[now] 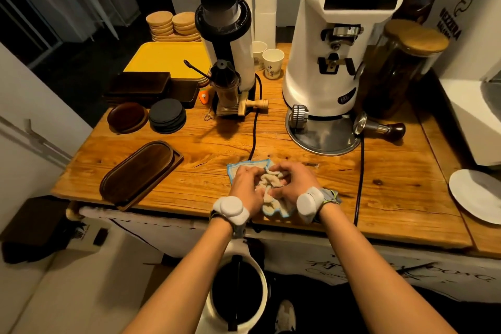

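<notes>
A white cloth with a blue edge lies bunched on the wooden table near its front edge. My left hand and my right hand sit side by side on top of it. The fingers of both curl into the crumpled middle of the cloth and grip it. A flat corner of the cloth shows beyond my left hand, and another bit sticks out between my wrists. Both wrists wear white sensor bands.
A white coffee grinder and a black-and-white grinder stand behind, their black cables running toward the cloth. A tamper, dark oval tray, black coasters, paper cups, yellow tray, white plate surround.
</notes>
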Tool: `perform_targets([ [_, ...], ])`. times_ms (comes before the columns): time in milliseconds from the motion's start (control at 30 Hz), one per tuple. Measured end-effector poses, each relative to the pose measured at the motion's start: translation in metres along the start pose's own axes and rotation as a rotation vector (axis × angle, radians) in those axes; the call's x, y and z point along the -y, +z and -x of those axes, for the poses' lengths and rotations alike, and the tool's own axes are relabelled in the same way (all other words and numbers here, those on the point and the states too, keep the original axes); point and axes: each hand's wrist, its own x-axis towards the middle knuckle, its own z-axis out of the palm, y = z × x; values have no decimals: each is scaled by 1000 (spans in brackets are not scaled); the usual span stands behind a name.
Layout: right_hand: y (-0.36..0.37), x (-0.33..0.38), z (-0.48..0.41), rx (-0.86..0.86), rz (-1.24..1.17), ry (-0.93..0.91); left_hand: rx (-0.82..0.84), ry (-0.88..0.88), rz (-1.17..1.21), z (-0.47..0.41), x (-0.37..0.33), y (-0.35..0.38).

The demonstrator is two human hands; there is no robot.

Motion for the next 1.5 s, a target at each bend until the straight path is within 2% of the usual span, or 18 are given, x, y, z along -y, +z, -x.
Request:
perform_targets([
  [233, 1, 6, -24, -179, -4, 1, 13, 69, -17, -40, -6, -10],
  [467, -3, 13, -60, -263, -1, -73, 23, 84, -52, -90, -14, -21],
  [700, -8, 18, -93, -312, 20, -46, 100, 111, -55, -135, -16, -26],
  [1100, -10, 24, -115, -326, 92, 15, 161, 159, 0, -173, -7, -27],
  [1367, -13, 27, -100, -308, 75, 121, 165, 119, 112, -156, -6, -23],
  [1500, -16, 19, -83, -302, 46, 123, 213, 156, 150, -143, -4, -21],
])
